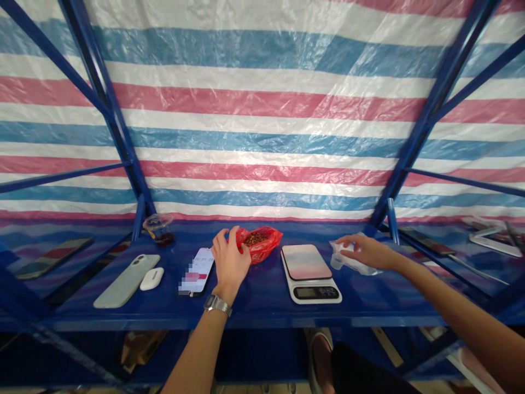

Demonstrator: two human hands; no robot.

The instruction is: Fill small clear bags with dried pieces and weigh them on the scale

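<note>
Perhaps a tug by my left hand [231,258], half-curled on the red bag [269,247] at the scale's [307,262] ten o'clock, risked spilling its pellets [255,239], while my loosely bent right hand [365,251] met the clear bag [364,269] at three, both grips unclear.

Glare on striped sheeting [262,126], dim below blue shelf [258,298], stretched edges.

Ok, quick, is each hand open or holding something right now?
Left hand: curled at the red bag; can't tell if its grip is closed.
Right hand: fingers bent over the clear plastic; can't tell if it's holding any.
</note>
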